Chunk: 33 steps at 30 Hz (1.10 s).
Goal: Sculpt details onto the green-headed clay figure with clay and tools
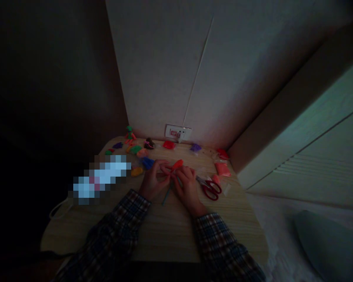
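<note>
My left hand (155, 179) and my right hand (188, 186) meet over the middle of the table, fingers closed in a pinch. Between them, a bright orange piece of modelling clay (177, 165) sticks up above the fingertips. A thin blue stick (166, 196) slants down below the hands; whether it joins the clay is hidden. Red-handled scissors (211, 189) lie just right of my right hand. A lump of blue clay (148, 163) and a yellow one (137, 171) are close to my left hand.
A small green and orange figure (130, 134) stands at the back left. Packets of red clay (168, 145), purple clay (195, 147) and pink clay (222, 169) rest along the far and right edges. A wall socket (178, 132) sits behind the table (170, 239). The light is dim.
</note>
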Each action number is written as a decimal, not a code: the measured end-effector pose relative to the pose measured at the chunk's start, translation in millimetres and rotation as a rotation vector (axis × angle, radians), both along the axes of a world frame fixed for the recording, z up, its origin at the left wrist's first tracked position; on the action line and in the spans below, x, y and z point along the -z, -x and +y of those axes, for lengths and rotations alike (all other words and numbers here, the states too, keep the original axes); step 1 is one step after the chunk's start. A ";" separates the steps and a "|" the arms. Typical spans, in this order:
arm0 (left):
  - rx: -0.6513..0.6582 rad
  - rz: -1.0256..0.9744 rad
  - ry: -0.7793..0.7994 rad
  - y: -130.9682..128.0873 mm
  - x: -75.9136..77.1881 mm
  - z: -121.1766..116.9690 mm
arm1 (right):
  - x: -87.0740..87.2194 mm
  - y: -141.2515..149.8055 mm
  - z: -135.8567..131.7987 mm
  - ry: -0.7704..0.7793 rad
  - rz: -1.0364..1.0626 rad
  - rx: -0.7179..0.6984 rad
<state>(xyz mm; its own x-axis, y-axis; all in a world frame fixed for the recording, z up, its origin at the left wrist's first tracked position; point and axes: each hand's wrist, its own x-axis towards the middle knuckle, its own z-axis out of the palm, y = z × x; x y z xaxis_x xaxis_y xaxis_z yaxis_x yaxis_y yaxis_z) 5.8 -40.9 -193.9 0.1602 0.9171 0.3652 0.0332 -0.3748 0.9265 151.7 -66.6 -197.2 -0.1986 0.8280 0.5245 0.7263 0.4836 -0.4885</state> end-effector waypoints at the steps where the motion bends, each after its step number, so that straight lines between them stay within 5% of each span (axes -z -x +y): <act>1: 0.010 -0.005 0.008 0.2 -0.7 -0.1 | 0.1 -0.4 0.2 -0.002 0.005 0.002; 13: 0.088 -0.080 0.037 2.2 3.8 5.6 | -0.2 -3.6 3.1 -0.038 0.034 0.014; 33: 0.027 0.068 -0.127 3.6 5.3 2.7 | 2.5 -1.3 5.2 -0.043 0.068 -0.009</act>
